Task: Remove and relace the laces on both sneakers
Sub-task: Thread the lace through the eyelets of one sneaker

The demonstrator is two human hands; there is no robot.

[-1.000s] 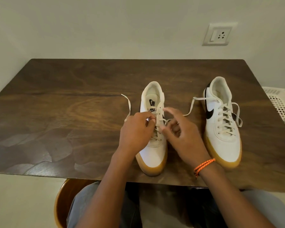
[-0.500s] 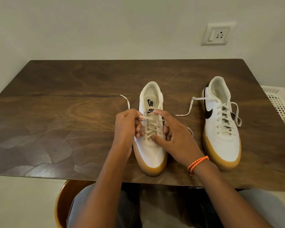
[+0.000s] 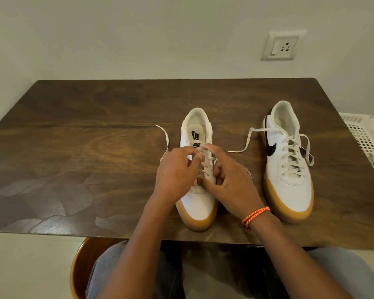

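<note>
Two white sneakers with gum soles stand on the dark wooden table (image 3: 84,130), toes toward me. The left sneaker (image 3: 198,203) is in the middle, under both hands. My left hand (image 3: 175,171) pinches its cream lace (image 3: 206,167) at the upper eyelets. My right hand (image 3: 229,180) holds the lace rows from the right, index finger stretched across the tongue. One loose lace end (image 3: 165,139) trails left on the table. The right sneaker (image 3: 288,160) stands apart at the right, laced but untied, its lace ends lying loose on both sides.
A white plastic basket (image 3: 365,139) sits past the table's right edge. A wall socket (image 3: 281,47) is on the wall behind. A round wooden stool (image 3: 80,268) and my knees show below the table's near edge.
Both hands shifted slightly on the left sneaker's laces; the left hand moved in toward the tongue and the right index finger now reaches across the top lace row.
</note>
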